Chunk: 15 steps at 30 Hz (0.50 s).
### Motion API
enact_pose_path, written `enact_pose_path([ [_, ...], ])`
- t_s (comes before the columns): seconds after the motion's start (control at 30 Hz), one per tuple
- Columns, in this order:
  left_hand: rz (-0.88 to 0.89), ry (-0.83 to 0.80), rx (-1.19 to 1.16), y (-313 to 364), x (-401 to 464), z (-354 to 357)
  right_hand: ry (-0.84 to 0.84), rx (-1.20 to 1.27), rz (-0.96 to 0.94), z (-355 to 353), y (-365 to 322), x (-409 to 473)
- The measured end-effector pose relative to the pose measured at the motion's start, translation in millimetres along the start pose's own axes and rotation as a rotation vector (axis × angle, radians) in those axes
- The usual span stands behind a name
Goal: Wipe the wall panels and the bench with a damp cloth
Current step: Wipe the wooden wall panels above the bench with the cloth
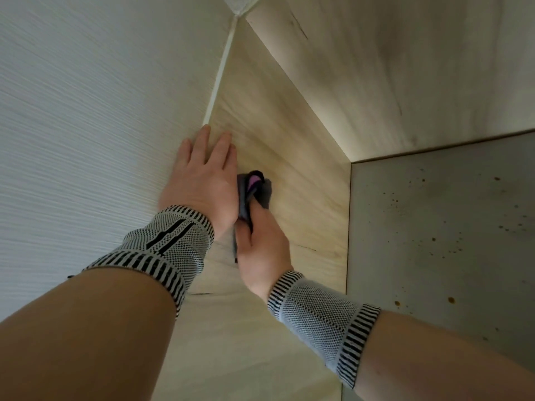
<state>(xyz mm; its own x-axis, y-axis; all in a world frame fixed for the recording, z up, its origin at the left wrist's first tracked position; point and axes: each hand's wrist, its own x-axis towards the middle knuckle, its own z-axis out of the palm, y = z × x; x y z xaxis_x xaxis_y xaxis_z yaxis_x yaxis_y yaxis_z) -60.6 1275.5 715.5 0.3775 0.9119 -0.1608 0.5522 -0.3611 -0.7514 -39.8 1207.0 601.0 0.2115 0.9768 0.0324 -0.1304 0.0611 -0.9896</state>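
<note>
Right hand (pixel 262 244) grips bunched cloth (pixel 253 195), pointing up-panel.

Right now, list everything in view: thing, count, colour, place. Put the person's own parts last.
cloth: one, dark grey with a pink patch, bunched against the wood panel at centre.
wood panel: one, pale wood grain, centre, running up to the corner.
textured wall: one, white with fine ridges, left.
corner strip: one, white, between the textured wall and the wood panel.
upper wood panel: one, pale wood, top right.
speckled panel: one, grey with brown specks, right.
wrist bands: two, black-and-white knit, one on each wrist.
hands: two; left hand flat along the wall corner, right hand gripping the cloth.
</note>
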Motion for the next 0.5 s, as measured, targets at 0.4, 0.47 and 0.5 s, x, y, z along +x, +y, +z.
enact_pose_path([
  [0.4, -0.004, 0.024, 0.004, -1, 0, 2, 0.003, -0.058, 0.131, 0, 9, -9],
  [0.47, -0.004, 0.023, 0.001, 0, -1, 1, 0.008, -0.068, 0.042, 3, 27, -16],
  [0.5, -0.008, 0.023, 0.004, 0, -1, 1, 0.023, -0.082, 0.1, 0, 47, -14],
])
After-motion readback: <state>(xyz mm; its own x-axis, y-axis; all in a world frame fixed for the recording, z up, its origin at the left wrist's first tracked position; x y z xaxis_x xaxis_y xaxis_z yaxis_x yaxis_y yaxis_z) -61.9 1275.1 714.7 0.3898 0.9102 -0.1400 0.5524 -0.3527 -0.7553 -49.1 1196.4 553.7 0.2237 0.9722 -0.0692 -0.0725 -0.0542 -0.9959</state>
